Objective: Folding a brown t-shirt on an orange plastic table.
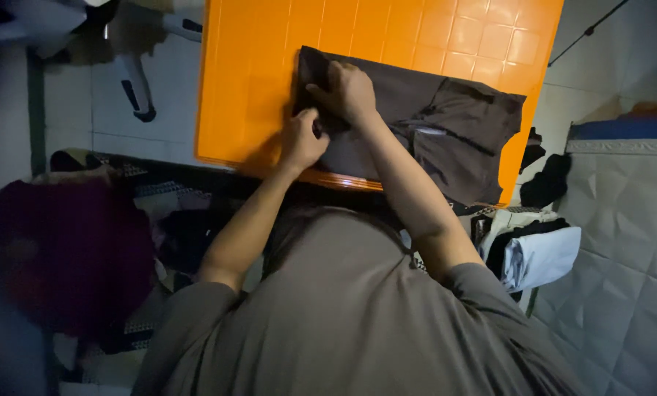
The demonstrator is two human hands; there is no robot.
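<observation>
Orange table [255, 88], far half bare; left hand [303, 139] and right hand [347, 92] pinch the brown trousers' [446, 132] left edge, fingers curled tight.

A dark brown garment [446, 132] lay spread flat on the orange table [255, 81], reaching from its middle to the right edge, its left end folded over, a pocket zip showing near the right.

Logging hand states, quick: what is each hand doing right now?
Left hand: closed, pinching the dark brown garment at its left end.
Right hand: pressed on the same garment, fingers curled; grip cannot be told.
</observation>
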